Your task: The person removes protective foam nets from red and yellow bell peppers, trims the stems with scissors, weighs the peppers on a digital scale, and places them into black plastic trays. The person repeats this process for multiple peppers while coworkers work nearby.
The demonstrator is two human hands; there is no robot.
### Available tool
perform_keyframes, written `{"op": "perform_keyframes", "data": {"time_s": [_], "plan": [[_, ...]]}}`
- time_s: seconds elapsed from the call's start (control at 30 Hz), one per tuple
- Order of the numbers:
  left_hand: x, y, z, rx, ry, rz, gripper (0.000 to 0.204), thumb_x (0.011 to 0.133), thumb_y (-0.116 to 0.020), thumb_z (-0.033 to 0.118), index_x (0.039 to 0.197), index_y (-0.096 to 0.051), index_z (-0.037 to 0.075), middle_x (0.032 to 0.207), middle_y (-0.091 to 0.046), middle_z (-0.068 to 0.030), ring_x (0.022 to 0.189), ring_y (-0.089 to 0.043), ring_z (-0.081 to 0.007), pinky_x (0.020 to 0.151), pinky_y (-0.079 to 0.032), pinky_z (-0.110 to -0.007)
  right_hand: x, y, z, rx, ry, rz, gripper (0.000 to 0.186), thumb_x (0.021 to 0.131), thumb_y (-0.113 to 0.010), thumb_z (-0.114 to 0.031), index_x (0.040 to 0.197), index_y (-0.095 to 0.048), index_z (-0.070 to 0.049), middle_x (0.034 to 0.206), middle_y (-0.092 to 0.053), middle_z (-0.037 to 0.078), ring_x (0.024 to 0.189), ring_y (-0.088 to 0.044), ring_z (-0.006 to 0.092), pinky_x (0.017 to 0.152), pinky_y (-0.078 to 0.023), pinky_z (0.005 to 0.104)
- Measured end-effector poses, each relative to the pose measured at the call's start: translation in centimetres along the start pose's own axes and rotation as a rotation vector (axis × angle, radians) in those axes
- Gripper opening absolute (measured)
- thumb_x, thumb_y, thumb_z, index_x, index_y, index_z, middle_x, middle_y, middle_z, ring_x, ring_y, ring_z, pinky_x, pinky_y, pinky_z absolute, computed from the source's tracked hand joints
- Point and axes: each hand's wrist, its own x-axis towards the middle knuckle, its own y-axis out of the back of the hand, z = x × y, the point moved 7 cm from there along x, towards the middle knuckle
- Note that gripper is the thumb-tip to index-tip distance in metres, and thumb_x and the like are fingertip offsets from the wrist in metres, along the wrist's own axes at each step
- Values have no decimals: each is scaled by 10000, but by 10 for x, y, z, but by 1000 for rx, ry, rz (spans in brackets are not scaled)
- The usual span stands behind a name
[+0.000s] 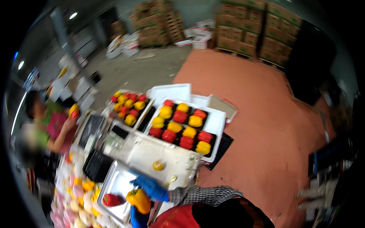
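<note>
My left hand (pixel 138 219), in a blue glove, grips a yellow bell pepper (pixel 139 201) from below; the pepper hides part of its fingers. Just above the pepper is my right hand (pixel 151 187), also blue-gloved, with its fingers stretched out over the edge of a shallow metal tray (pixel 121 173). I cannot tell whether it touches the pepper. A red bell pepper (pixel 111 200) lies in the tray. Many peppers in pale foam nets (pixel 72 193) are heaped left of the tray.
Beyond the tray, a white foam box (pixel 218 127) and a second box (pixel 146 110) hold red and yellow peppers. A yellowish round thing (pixel 158 165) sits on the white worktop (pixel 144 150). At left, a co-worker (pixel 51 125) holds a pepper. Stacked cartons (pixel 237 34) stand far back.
</note>
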Motion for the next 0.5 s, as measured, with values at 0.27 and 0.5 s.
{"op": "perform_keyframes", "data": {"time_s": [0.27, 0.5], "plan": [[30, -12, 10, 302, -53, -102, 717, 894, -721, 137, 1490, -342, 7, 1404, -517, -180, 1279, -548, -333, 1110, -430, -462, -8, 34, -17, -232, -252, 68, 545, 1066, -506, -187, 1550, -313, -28, 1287, -609, 80, 1181, -560, 135, 1044, -438, 283], [24, -13, 17, 487, -159, -17, 828, 881, -728, 79, 1564, -259, 67, 1482, -457, -100, 1387, -442, -228, 1134, -399, -359, -7, 3, 9, -304, -328, -176, 785, 1012, -617, -328, 1587, -169, -35, 1501, -404, 146, 1381, -421, 233, 1129, -380, 333]]}}
